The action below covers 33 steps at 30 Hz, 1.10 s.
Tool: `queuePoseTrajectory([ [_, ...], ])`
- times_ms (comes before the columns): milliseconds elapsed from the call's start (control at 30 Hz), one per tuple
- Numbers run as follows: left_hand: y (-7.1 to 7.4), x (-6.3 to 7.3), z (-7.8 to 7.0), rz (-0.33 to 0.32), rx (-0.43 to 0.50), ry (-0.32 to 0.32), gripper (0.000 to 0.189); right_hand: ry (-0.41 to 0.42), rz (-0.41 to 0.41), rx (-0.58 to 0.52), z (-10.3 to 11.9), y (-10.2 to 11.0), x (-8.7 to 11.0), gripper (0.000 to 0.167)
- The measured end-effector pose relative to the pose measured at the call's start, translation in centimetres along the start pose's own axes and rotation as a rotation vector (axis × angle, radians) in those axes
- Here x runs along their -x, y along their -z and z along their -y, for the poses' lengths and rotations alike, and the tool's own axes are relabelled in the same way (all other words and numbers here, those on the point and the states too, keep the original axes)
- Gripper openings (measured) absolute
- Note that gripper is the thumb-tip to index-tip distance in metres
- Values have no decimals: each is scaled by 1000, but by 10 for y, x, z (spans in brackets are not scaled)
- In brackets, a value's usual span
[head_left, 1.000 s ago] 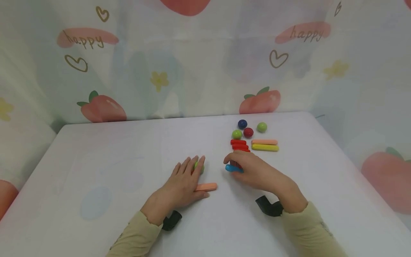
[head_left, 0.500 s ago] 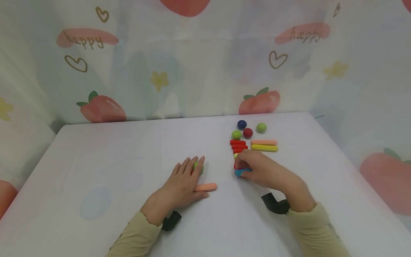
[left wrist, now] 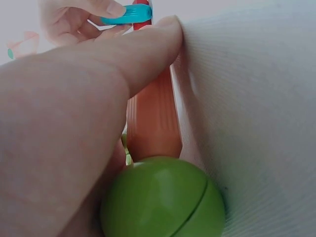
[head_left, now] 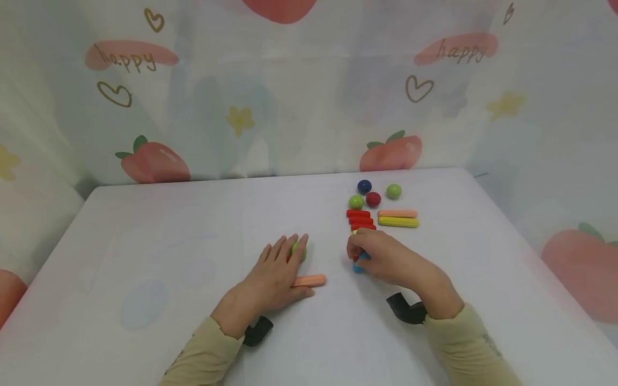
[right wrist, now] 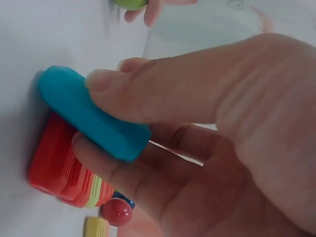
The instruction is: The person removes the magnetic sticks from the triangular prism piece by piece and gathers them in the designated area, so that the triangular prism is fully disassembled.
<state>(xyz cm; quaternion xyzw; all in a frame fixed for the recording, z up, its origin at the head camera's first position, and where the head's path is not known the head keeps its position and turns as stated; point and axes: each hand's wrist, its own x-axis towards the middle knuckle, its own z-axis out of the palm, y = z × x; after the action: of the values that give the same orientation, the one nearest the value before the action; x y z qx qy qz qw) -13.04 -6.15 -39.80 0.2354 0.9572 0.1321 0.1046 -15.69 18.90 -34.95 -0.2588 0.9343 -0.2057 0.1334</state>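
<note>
Over at the right, my right hand [head_left: 393, 260] pinches a short blue stick [right wrist: 91, 113] between thumb and fingers. The blue stick is close by the near end of a row of red sticks [right wrist: 52, 160], with a pale yellow one among them. My left hand [head_left: 270, 281] lies palm down on the table, its fingers straight and spread. Under and beside it are a green ball [left wrist: 163, 202] and an orange stick [head_left: 311, 280], whose right end sticks out above the thumb. The palm hides the rest of what lies there.
Beyond the red row lie a dark blue ball [head_left: 364, 186], a dark red ball [head_left: 373, 199] and two green balls, one of them at the far right [head_left: 394, 191]. A peach stick [head_left: 398, 213] and a yellow stick [head_left: 398, 221] lie side by side there. A patterned cloth hangs behind the table.
My right hand has shifted right to the row's near end, then slightly back left. The blue stick has turned from nearly sideways to slanting. My left hand stays in place.
</note>
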Motion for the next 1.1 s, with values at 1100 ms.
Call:
queuePoseTrajectory([
  [1100, -1, 0, 0, 12, -1, 11, 98, -168, 35, 191, 3, -4, 3, 41],
])
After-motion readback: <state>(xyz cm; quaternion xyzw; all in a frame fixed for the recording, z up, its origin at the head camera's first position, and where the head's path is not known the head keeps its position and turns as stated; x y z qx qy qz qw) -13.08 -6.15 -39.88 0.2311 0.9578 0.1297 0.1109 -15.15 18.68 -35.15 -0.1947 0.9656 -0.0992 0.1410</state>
